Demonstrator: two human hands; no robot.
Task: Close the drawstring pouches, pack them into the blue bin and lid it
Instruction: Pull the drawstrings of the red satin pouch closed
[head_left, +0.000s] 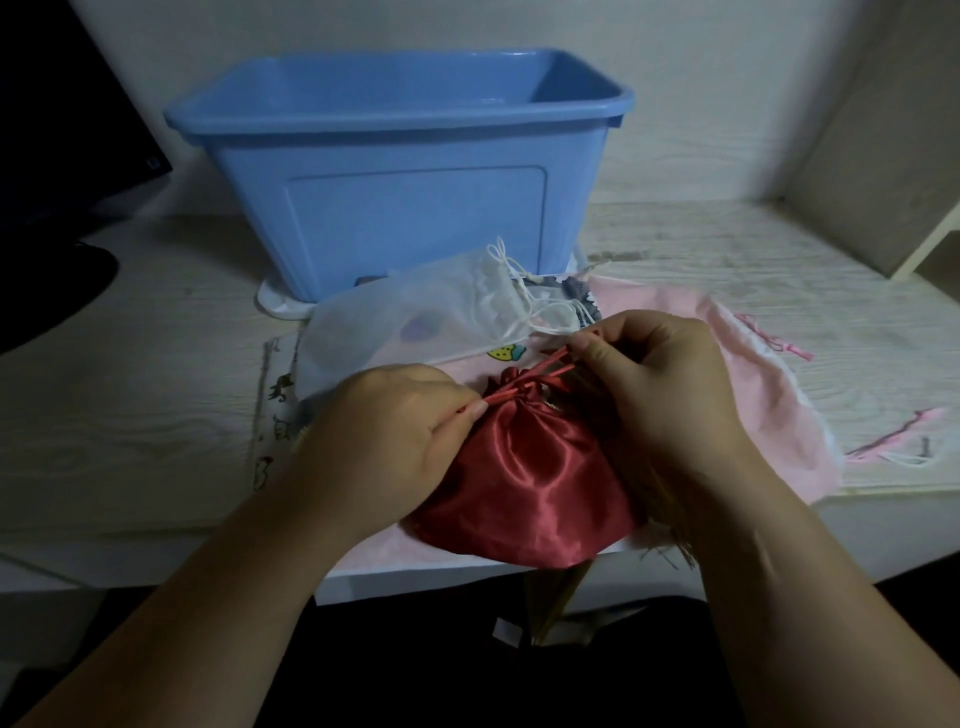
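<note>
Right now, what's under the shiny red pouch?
A pink cloth pouch lies under the red satin pouch, spreading out to the right. It, the left hand and the right hand cover the rest, so anything else there is hidden.

Dim, bluish light throughout. At the back, a plain white wall (675, 78), bare and matte. Below it, a table (156, 415) of pale, whitewashed wood grain, running across the whole view. At far left, a dark screen (62, 130) standing on the table, with a black rounded shape (47, 291) just in front. At right, a beige panel (872, 156) with a cream edge, upright on the table near the wall. Beneath the near table edge, deep shadow.
</note>
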